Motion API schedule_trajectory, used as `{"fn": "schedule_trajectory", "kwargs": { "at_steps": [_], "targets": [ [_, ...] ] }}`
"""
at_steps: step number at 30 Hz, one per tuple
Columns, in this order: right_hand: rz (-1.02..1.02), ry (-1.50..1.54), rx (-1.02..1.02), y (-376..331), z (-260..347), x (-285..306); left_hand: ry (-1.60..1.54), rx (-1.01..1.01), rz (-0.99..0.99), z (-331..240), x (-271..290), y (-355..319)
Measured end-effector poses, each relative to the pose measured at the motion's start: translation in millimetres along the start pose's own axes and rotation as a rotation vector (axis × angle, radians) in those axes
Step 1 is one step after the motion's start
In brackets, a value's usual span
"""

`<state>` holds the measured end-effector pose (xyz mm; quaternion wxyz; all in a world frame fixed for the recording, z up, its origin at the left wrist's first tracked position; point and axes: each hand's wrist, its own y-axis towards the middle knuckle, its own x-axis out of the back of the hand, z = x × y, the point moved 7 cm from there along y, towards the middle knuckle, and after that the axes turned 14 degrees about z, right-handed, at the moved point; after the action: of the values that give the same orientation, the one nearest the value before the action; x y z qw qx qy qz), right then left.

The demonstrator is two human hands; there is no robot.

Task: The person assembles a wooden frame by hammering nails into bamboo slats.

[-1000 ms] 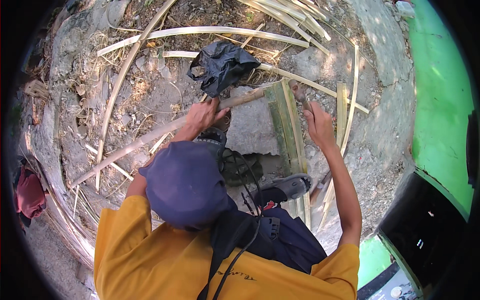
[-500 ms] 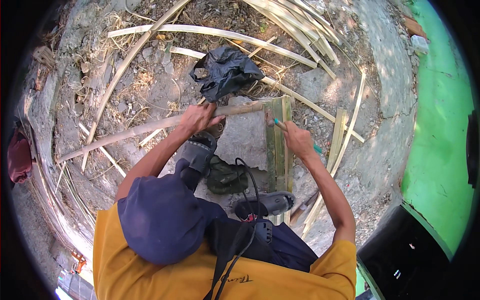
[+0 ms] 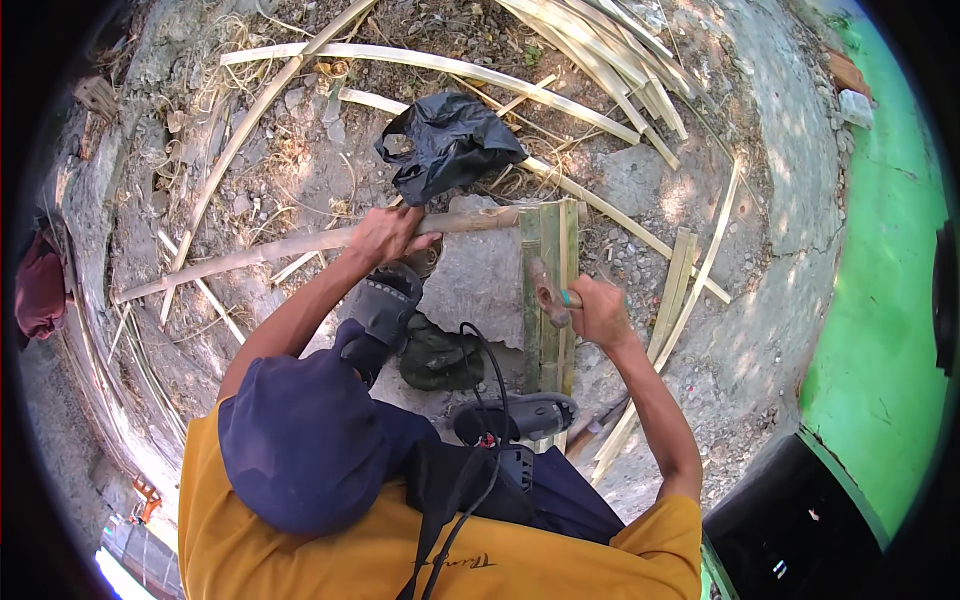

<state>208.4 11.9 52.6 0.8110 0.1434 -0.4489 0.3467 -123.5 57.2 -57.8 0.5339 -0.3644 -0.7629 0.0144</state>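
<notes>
My left hand (image 3: 385, 235) is wrapped round a long wooden pole (image 3: 290, 245), which lies aslant with its right end against the upper part of several green-edged bamboo slats (image 3: 548, 240). In my right hand (image 3: 602, 312) is a hammer (image 3: 548, 290) with a teal handle. Its head is over the slats, below the pole's end; whether it touches them I cannot tell. The slats lie side by side, running toward me beside a flat concrete block (image 3: 482, 285). My shoe (image 3: 540, 412) is across their near part.
A crumpled black plastic bag (image 3: 450, 145) lies just beyond my left hand. Long pale bamboo strips (image 3: 440, 62) are strewn over the rubble ground, with a bundle (image 3: 600, 50) at the far side. A dark green cloth (image 3: 440, 355) and a black cable (image 3: 500, 370) are between my feet.
The hammer's head has moved nearer to me, away from the pole's end, and shows larger and turned. My right hand has come down slightly. The left hand keeps its hold on the pole.
</notes>
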Motion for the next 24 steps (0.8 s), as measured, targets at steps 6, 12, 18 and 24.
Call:
{"fn": "schedule_trajectory", "kwargs": {
  "at_steps": [6, 12, 18, 24],
  "targets": [
    [0.127, -0.076, -0.273, 12.3, -29.2, 1.1, 0.02, -0.027, -0.101, -3.1, 6.1, -0.9],
    [-0.034, 0.118, 0.163, 8.2, -1.5, 14.5, 0.018, -0.001, -0.068, -1.8, 6.1, -0.3],
    [0.033, -0.076, -0.128, 13.0, -9.7, 11.3, 0.076, -0.01, -0.045, 0.9, 0.7, -0.3],
    [0.09, -0.06, -0.358, 11.7, -27.0, 0.8, 0.058, -0.011, -0.051, 1.9, 0.2, 2.3]
  ]
}}
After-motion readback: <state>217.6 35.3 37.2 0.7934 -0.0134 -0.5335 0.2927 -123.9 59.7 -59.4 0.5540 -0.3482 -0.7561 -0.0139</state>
